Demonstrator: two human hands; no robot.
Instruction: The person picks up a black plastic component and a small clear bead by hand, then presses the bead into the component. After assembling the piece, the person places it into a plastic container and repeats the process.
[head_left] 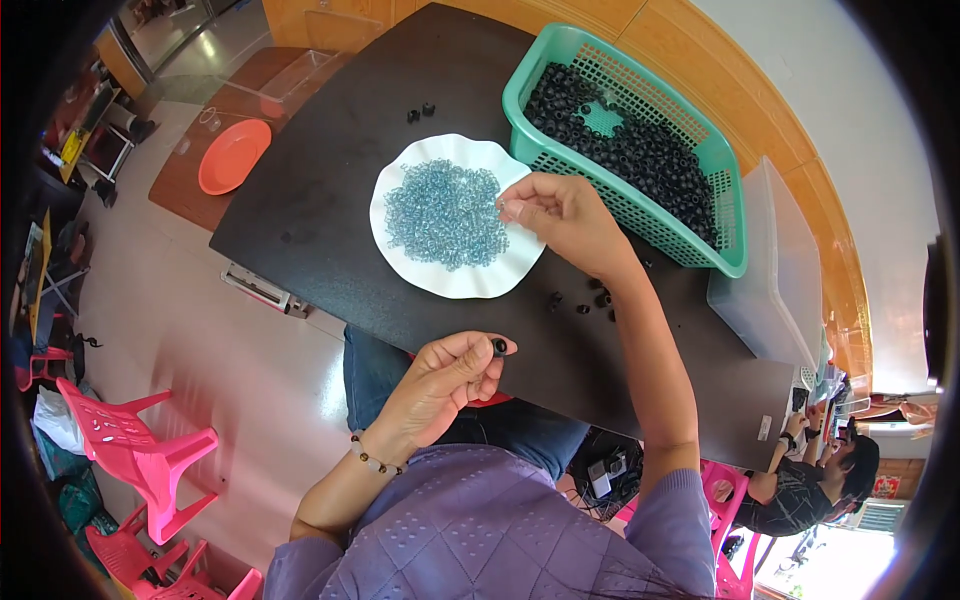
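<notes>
Between the thumb and fingers of my left hand point(450, 378) is a small round black part point(499, 347), held in front of the table's near edge. My right hand point(572, 222) is pinched at the right rim of a white wavy-edged plate point(455, 284). A tiny pale, clear piece point(502, 206) shows at its fingertips, partly hidden by them. Heaped on the plate are many small clear bluish rings point(445, 215).
A green plastic basket point(625, 188) of black parts point(640, 150) stands at the back right, beside a clear bin point(770, 270). Loose black parts point(583, 309) lie on the dark table point(330, 210). Pink chairs point(140, 450) stand left; another person point(815, 480) sits at right.
</notes>
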